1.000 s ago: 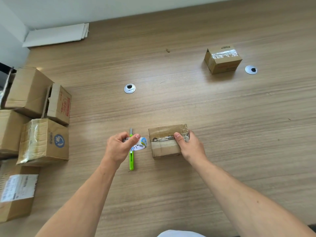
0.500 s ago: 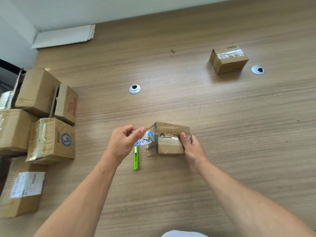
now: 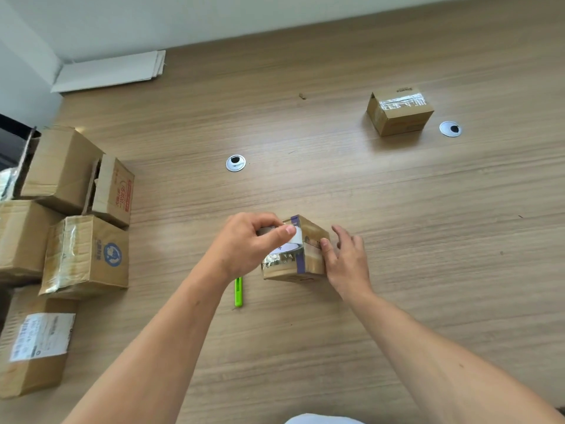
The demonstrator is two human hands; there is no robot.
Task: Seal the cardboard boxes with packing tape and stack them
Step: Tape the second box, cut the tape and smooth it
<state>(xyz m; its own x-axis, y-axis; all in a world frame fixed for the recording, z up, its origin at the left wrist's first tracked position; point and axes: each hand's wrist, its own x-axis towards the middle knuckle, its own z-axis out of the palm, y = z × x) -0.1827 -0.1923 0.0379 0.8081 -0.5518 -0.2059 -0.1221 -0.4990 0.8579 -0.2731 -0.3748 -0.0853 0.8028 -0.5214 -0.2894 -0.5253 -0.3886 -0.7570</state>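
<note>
A small cardboard box [image 3: 308, 264] stands on the wooden table [image 3: 397, 270] in front of me, with shiny clear tape across its near face. My left hand [image 3: 247, 243] grips a roll of packing tape [image 3: 289, 244] and holds it over the box's left top. My right hand [image 3: 345, 258] touches the box's right side, thumb on the edge, fingers spread and nearly straight. A green utility knife [image 3: 238, 291] lies on the table just below my left wrist, partly hidden by it.
A sealed small box [image 3: 399, 113] sits far right. Several larger cardboard boxes [image 3: 85, 255] crowd the table's left edge. Two round cable grommets [image 3: 235, 163] [image 3: 450, 129] are set in the tabletop. White flat sheets [image 3: 110, 71] lie at the far left corner.
The box has been turned onto another side. My left hand carried the tape roll from beside the knife over onto the box. My right hand let go of its pinch and opened against the box's right side.
</note>
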